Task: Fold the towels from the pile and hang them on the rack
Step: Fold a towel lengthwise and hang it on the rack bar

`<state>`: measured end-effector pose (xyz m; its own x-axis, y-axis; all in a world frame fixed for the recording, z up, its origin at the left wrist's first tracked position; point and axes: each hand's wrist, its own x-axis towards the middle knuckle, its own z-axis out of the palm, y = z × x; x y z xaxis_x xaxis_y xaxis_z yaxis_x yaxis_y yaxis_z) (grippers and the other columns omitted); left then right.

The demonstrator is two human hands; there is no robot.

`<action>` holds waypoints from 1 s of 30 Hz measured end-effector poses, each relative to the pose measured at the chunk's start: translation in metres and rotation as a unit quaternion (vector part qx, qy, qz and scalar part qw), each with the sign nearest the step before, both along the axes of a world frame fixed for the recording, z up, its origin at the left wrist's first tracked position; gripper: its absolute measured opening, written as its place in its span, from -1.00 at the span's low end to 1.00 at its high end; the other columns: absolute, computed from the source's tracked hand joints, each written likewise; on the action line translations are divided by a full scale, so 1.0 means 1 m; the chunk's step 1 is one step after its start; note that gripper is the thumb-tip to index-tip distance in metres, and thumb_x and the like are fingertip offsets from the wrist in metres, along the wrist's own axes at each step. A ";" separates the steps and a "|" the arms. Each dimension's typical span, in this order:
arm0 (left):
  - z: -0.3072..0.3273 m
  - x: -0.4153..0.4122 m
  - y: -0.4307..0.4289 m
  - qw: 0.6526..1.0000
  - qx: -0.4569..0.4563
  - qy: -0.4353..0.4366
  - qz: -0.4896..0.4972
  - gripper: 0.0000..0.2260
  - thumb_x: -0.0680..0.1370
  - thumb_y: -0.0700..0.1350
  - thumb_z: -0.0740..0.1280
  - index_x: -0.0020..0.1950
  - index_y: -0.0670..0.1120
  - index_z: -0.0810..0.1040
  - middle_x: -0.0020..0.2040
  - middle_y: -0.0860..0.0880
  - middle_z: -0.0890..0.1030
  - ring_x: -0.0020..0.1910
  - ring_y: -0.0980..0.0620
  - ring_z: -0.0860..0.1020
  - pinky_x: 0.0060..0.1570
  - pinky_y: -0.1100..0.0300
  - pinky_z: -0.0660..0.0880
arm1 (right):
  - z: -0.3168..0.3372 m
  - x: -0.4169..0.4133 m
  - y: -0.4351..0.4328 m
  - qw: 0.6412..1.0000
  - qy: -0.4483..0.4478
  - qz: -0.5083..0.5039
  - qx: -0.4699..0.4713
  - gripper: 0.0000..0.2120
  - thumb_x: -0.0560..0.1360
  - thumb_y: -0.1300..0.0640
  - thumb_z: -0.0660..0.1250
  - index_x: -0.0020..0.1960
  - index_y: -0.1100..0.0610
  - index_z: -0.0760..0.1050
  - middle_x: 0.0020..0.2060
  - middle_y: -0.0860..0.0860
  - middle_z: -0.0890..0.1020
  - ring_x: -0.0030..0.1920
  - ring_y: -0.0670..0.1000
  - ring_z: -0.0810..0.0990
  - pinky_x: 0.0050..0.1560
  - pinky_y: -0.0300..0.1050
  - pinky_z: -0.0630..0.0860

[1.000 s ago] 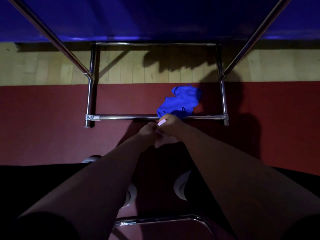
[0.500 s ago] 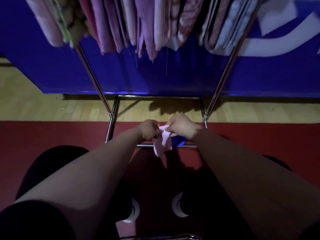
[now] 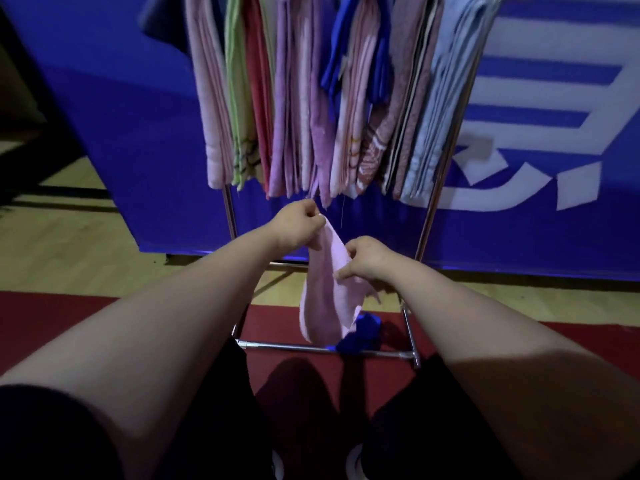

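A small pink towel hangs between my hands in front of the metal rack. My left hand pinches its top corner, held higher. My right hand pinches its right edge, lower down. Several folded towels in pink, green, purple, blue and light blue hang side by side on the rack above my hands. A crumpled blue towel lies on the floor at the rack's front base bar, partly hidden behind the pink one.
A blue banner with white lettering stands behind the rack. The floor is pale wood further off and red mat near me. The rack's base bar crosses just past my knees.
My view has risen from the floor to the hanging towels. Both hands lifted the pink towel off the floor and spread apart, so it now hangs open between them.
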<state>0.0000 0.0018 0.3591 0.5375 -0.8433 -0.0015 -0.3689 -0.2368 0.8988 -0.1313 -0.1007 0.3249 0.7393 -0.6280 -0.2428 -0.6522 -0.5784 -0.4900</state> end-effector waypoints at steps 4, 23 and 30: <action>0.036 0.002 0.017 0.998 -0.027 -0.047 0.029 -0.89 0.54 -0.24 0.19 -0.19 -0.15 0.39 -0.22 -0.23 0.53 -0.22 -0.21 0.62 -0.12 -0.15 0.64 | 0.023 -0.008 0.015 0.999 0.013 0.026 -0.043 -0.75 0.35 0.16 0.54 -0.21 0.14 0.45 -0.35 -0.02 0.45 -0.29 0.01 0.45 -0.43 -0.17 0.29; 0.109 0.027 0.085 0.970 0.027 -0.241 0.016 -0.85 0.48 -0.34 0.37 -0.22 -0.15 0.65 -0.27 0.03 0.57 -0.28 0.12 0.49 -0.32 0.32 0.42 | 0.096 -0.068 0.005 0.964 -0.221 -0.147 -0.009 -0.84 0.44 0.09 0.49 -0.15 0.19 0.65 -0.29 0.05 0.62 -0.25 -0.01 0.56 -0.32 -0.20 0.47; 0.092 0.016 0.064 0.967 0.129 -0.221 -0.001 -0.79 0.56 -0.28 0.34 0.13 -0.14 0.69 0.05 -0.03 0.59 0.00 0.07 0.51 -0.05 0.35 0.42 | 0.103 -0.066 -0.002 0.928 -0.303 -0.216 0.003 -0.69 0.44 0.05 0.48 -0.13 0.33 0.59 -0.31 0.09 0.55 -0.32 0.00 0.47 -0.35 -0.20 0.36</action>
